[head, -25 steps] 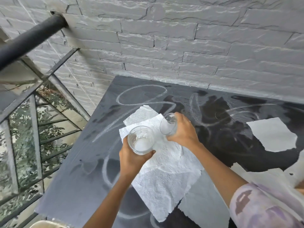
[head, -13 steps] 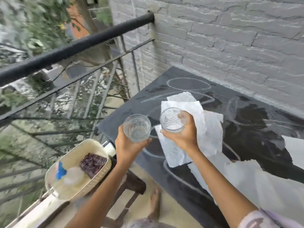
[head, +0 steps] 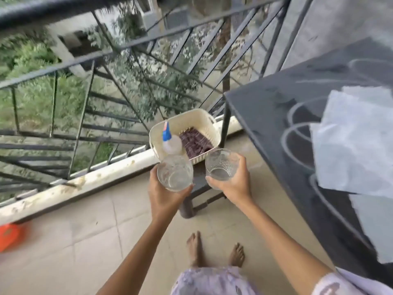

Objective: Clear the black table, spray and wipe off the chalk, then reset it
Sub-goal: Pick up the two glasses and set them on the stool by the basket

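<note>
My left hand (head: 164, 195) grips a clear drinking glass (head: 174, 173). In my right hand (head: 234, 184) is a second clear patterned glass (head: 221, 165). Both glasses hang over the floor, left of the black table (head: 276, 111), just in front of a cream basket (head: 187, 122). Inside the basket stand a spray bottle with a blue nozzle (head: 171, 141) and a folded dark purple cloth (head: 195, 142). White chalk loops (head: 297, 133) mark the table top, and white paper towels (head: 357, 145) lie spread on it.
The basket sits on a dark low stool (head: 198, 188) by the black metal balcony railing (head: 89, 92). A pale kerb runs under the railing. Bare feet (head: 214, 252) stand on the beige tiled floor. An orange object (head: 8, 235) lies at the far left.
Both hands lifted the two glasses off the paper towels on the table and carried them left, down toward the basket on the stool. The view swung left with them.
</note>
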Motion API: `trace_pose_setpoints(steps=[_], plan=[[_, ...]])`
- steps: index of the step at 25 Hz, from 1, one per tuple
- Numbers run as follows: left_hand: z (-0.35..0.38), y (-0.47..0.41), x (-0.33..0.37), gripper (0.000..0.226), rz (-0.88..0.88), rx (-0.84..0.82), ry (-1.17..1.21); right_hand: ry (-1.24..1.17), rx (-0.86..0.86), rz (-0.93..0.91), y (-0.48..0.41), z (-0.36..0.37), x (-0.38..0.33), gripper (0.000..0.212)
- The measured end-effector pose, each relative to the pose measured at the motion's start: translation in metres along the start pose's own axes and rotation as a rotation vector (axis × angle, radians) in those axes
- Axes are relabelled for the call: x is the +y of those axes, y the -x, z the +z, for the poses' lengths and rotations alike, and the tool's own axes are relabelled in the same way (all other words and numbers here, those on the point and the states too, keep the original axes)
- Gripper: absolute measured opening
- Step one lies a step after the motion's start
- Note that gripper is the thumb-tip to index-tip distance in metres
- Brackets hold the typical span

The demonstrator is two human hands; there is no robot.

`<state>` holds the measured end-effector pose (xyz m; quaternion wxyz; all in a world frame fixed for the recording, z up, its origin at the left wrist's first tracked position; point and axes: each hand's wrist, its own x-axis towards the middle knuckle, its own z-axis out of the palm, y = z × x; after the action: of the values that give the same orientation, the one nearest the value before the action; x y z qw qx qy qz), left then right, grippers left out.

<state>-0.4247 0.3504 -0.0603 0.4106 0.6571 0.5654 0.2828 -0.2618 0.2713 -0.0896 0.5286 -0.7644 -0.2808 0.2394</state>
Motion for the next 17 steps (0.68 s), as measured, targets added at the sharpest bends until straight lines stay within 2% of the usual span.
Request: trace_pose_setpoints(steps=[4, 9, 17], plan=[[0.012, -0.018, -0.075, 0.091, -0.085, -0.042, -0.112, 0.067, -0.036, 0.072, 0.002, 0.059, 0.073, 0.09], [0.06, -0.048, -0.146, 0.091, -0.185, -0.083, -0.256, 0.241, -0.051, 0.076, -0.02, 0.106, 0.143, 0.091], [0.096, -0.076, -0.201, 0.084, -0.185, -0.012, -0.196, 0.257, -0.059, 0.028, -0.049, 0.137, 0.173, 0.091]])
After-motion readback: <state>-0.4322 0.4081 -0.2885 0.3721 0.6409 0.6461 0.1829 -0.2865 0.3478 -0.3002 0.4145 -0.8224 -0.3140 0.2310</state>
